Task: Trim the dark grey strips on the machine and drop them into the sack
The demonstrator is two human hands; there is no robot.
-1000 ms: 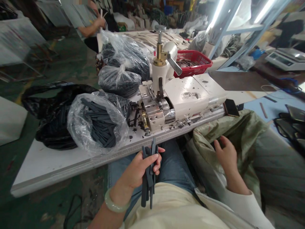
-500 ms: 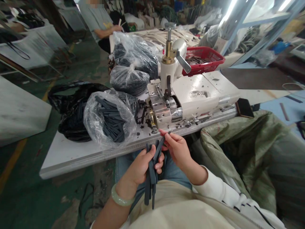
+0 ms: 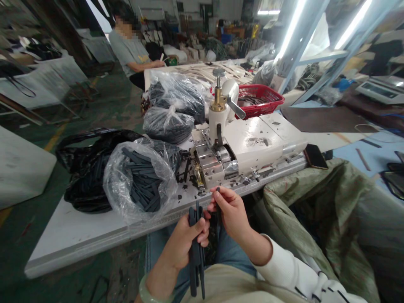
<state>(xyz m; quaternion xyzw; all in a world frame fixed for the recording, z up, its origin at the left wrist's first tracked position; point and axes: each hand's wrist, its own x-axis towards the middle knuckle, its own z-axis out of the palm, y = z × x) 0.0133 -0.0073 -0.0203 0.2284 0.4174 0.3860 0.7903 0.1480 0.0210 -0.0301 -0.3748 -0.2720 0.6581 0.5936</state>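
My left hand (image 3: 184, 244) is closed round a bundle of dark grey strips (image 3: 196, 261) that hang down over my lap. My right hand (image 3: 230, 210) pinches one dark strip (image 3: 218, 206) beside the bundle, just in front of the white machine (image 3: 249, 143) on the table (image 3: 78, 235). A clear plastic bag of the same dark strips (image 3: 142, 181) lies left of the machine.
More bags of dark strips (image 3: 170, 109) and a black bag (image 3: 85, 168) sit on the table. A red basket (image 3: 260, 99) stands behind the machine and a phone (image 3: 314, 156) lies at its right. A large green sack (image 3: 322, 219) is at my right. Another person (image 3: 132, 50) sits at the far end.
My right hand came from the green sack to the bundle and took hold of one strip. The left hand has kept the bundle over my lap, and the camera has shifted.
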